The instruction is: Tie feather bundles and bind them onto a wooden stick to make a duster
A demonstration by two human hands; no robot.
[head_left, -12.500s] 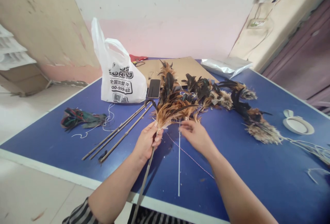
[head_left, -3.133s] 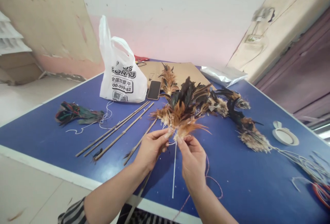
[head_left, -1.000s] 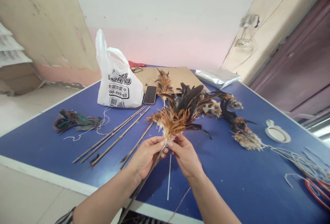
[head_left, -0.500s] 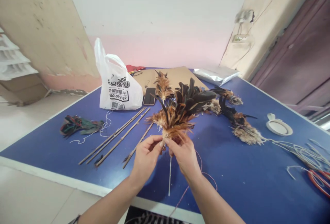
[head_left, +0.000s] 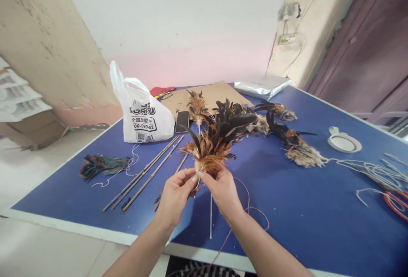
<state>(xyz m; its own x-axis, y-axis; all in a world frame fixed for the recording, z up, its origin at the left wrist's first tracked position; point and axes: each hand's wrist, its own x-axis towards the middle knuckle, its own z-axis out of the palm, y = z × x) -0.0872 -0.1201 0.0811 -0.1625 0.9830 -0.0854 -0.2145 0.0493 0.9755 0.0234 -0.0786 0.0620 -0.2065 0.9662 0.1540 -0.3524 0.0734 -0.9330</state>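
Note:
A bundle of brown and black feathers (head_left: pixel 208 149) is held up over the near part of the table, its tips fanning away from me. My left hand (head_left: pixel 178 194) pinches its base from the left, thumb against finger. From the other side my right hand (head_left: pixel 221 190) pinches the same base, the thumbs almost meeting over pale string there. A thin white stick (head_left: pixel 211 217) shows below the right hand. Pink string (head_left: pixel 249 196) curls beside the right wrist and runs down over the table edge. The fingers hide most of the base.
On the blue table (head_left: pixel 287 226) lie bamboo sticks (head_left: pixel 149 175), a green feather bundle (head_left: pixel 103 165), more feather bundles (head_left: pixel 299 147), a tape roll (head_left: pixel 344 142), white cord (head_left: pixel 372 171) and red-handled scissors (head_left: pixel 393 204). Behind are a plastic bag (head_left: pixel 145 115), phone (head_left: pixel 182 122), cardboard (head_left: pixel 210 92) and silver packet (head_left: pixel 264 86).
The camera view has shifted slightly. Both hands keep their pinch on the feather bundle's base, now a little further left in view.

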